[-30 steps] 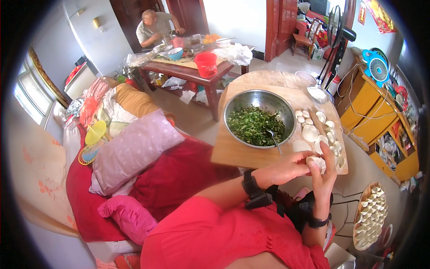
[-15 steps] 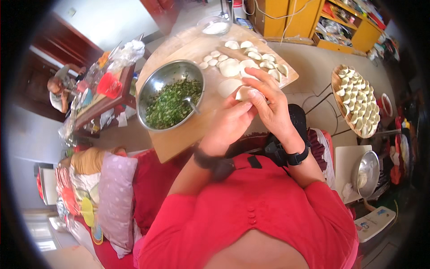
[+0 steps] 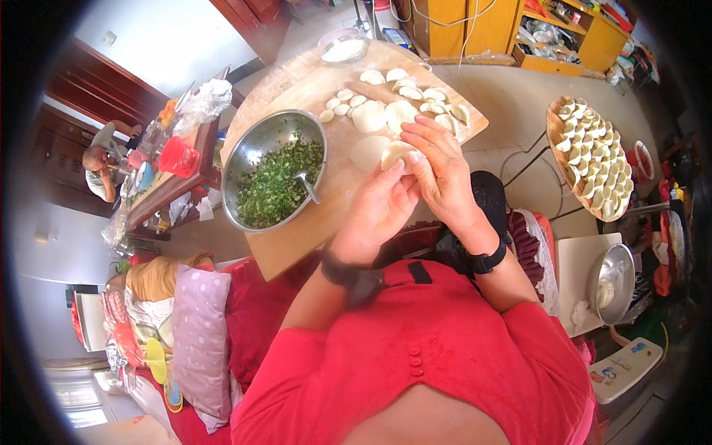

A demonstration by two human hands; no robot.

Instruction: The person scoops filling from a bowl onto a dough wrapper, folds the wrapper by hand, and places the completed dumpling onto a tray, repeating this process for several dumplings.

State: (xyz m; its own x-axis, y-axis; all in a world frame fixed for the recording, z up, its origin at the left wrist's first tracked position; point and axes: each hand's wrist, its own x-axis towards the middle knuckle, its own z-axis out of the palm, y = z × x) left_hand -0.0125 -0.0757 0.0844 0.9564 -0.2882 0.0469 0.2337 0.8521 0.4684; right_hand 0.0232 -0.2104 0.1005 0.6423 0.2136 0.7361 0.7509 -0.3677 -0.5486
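Note:
Above the near edge of a floured wooden board (image 3: 289, 241), both hands pinch one dumpling (image 3: 396, 153). My left hand (image 3: 380, 208) grips its near side with thumb and fingertips. My right hand (image 3: 445, 178) presses its right side with the thumb, the other fingers stretched out beyond. The fingers partly hide the fold. Left of the hands stands a steel bowl (image 3: 242, 152) of chopped green filling (image 3: 278, 182), with a metal spoon (image 3: 308, 190) in it. Round wrappers (image 3: 368, 116), small dough pieces (image 3: 327, 116), a rolling pin (image 3: 382, 91) and folded dumplings (image 3: 446, 122) lie farther back.
At right, a round tray (image 3: 553, 130) carries rows of dumplings. A steel basin (image 3: 615, 285) sits below it. A glass bowl of white powder (image 3: 344, 50) stands at the board's far end. Another person (image 3: 104, 159) is beside a cluttered table (image 3: 167, 189) at left.
The view has shifted slightly, so the board and bowl sit a little farther left. Both hands stay on the dumpling; the left hand's fingers have shifted along it.

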